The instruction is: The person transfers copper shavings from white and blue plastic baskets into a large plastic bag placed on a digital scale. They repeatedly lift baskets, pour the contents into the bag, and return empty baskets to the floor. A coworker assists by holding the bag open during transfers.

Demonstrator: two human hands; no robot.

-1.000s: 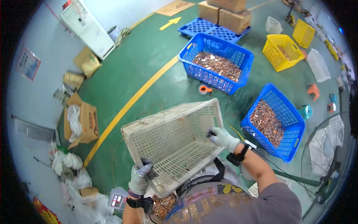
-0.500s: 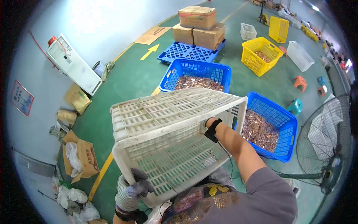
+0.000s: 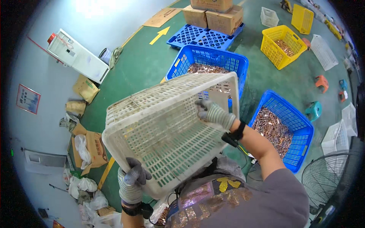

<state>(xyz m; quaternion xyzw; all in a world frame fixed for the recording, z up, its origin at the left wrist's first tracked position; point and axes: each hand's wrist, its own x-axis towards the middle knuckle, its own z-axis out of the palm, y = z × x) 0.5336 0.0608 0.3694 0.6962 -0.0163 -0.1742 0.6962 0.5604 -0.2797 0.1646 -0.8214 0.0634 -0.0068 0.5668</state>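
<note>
A white slatted plastic crate (image 3: 159,142) is tipped on its side before me, its open mouth facing my body. My left hand (image 3: 133,178), in a striped glove with grey fingers, is closed around the crate's near left rim. Inside the crate, close to its right end wall, is my gloved right hand (image 3: 215,114). Its fingers are curled; anything between them is too small to make out. Beyond the crate stands a blue basket (image 3: 237,62), and to the right another blue basket (image 3: 304,129); both hold many small brownish pieces.
Cartons (image 3: 224,21) are stacked on a blue pallet (image 3: 201,36) at the back. A yellow basket (image 3: 273,51) with similar pieces stands far right, near small stools (image 3: 314,110). A fan (image 3: 329,176) is at the right edge. An opened carton (image 3: 96,150) and bags (image 3: 87,184) line the left wall.
My right hand, mostly hidden inside the crate before, has come back toward the mouth and now shows. The crate has turned slightly and shifted left in view. My left hand keeps its hold.
</note>
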